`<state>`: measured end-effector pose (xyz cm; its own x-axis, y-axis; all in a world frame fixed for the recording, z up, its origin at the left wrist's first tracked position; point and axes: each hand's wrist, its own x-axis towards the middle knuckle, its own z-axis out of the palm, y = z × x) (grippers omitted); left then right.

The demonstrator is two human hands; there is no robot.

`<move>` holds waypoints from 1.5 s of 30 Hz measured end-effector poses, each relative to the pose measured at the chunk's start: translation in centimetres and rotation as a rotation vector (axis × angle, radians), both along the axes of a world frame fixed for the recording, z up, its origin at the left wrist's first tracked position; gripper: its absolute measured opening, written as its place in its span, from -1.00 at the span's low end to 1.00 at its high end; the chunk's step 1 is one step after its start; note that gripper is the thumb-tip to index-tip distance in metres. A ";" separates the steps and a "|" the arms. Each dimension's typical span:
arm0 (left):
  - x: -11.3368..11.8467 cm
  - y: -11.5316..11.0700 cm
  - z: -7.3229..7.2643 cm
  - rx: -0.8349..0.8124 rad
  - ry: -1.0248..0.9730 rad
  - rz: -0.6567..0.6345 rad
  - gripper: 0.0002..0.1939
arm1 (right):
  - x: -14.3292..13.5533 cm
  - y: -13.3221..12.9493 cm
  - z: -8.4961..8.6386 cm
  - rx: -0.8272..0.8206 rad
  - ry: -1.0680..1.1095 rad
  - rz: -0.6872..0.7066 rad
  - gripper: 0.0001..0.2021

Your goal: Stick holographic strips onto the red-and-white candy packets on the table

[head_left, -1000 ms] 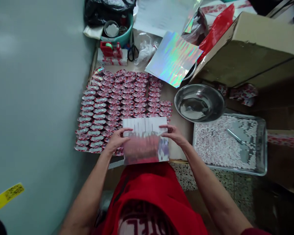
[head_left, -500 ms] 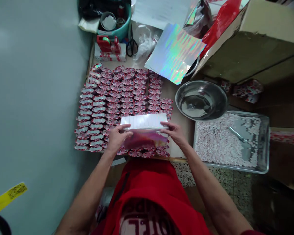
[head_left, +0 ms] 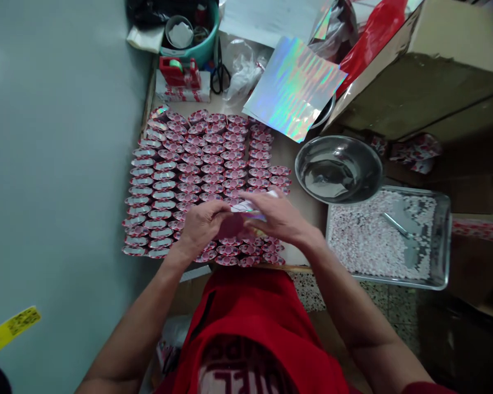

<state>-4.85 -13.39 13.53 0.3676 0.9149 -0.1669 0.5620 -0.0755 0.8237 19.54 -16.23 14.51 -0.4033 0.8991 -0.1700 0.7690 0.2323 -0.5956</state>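
1. Sheet: one thin, glossy reflective sheet (head_left: 243, 206), creased or folded, with white and pinkish sheen; held between the hands above the near rows of packets.
2. Left hand (head_left: 201, 227): bare, fingers curled, thumb and forefinger pinching the left end of the sheet.
3. Right hand (head_left: 281, 219): bare, fingers extended across the sheet's right part, thumb below them; whether they grip it, cannot tell.
4. Packets (head_left: 212, 168): many, slim, pointed-oval, upright; red-and-pink patterned, the left columns showing silvery-white strips; ranked closely on the tabletop (head_left: 303, 219).
5. Bowl (head_left: 363, 169): polished round metal, pale flat pieces inside; right of the packets.
6. Tray (head_left: 447, 241): rectangular metal, rimmed, strewn with small whitish-pink bits (head_left: 357, 241); a slender metal tool (head_left: 397, 224) lies in it.
7. Holographic sheets (head_left: 291, 87): smooth, rainbow-sheened, beyond the bowl.
8. Tape dispenser (head_left: 179, 74): red, green roll, on a patterned white packet; black-handled scissors (head_left: 220, 77) just beside.
9. Basin (head_left: 207, 50): teal, rounded, holding a round tin (head_left: 179, 33).
10. Carton (head_left: 398, 98): brown cardboard, right side.
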 end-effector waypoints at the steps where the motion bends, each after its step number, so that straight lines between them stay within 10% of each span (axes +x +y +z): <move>1: 0.2 0.5 0.4 0.000 0.009 -0.003 -0.84 | -1.2 1.0 0.3 -0.023 -0.025 0.051 -0.77; 4: 0.1 1.8 1.3 0.046 0.038 0.104 -0.90 | -2.1 3.3 0.3 -0.080 -0.110 0.008 -0.83; 9: -0.7 3.2 1.1 0.000 -0.022 0.427 -0.78 | 4.6 2.7 -0.9 -0.248 0.159 -0.179 -0.79; 17: -0.2 3.8 -7.1 -0.263 -0.209 0.648 -0.63 | 8.1 4.1 -7.4 -0.376 0.164 -0.472 -0.63; 22: -2.0 4.8 -11.0 -0.502 -0.326 0.573 -0.51 | 6.9 8.6 -10.6 -0.187 -0.178 -0.414 -0.83; 28: -0.5 7.1 -13.1 -0.496 -0.415 0.721 -0.59 | 3.4 10.6 -10.4 0.000 -0.579 -0.443 -0.78; 37: 0.0 8.4 -12.7 -0.716 -0.479 0.656 -0.76 | -9.7 9.4 -11.5 0.115 -0.255 -0.156 -0.65; 45: 0.4 8.6 -12.5 -0.874 -0.491 0.737 -0.73 | -11.2 5.6 -14.9 0.138 -0.202 -0.121 -0.56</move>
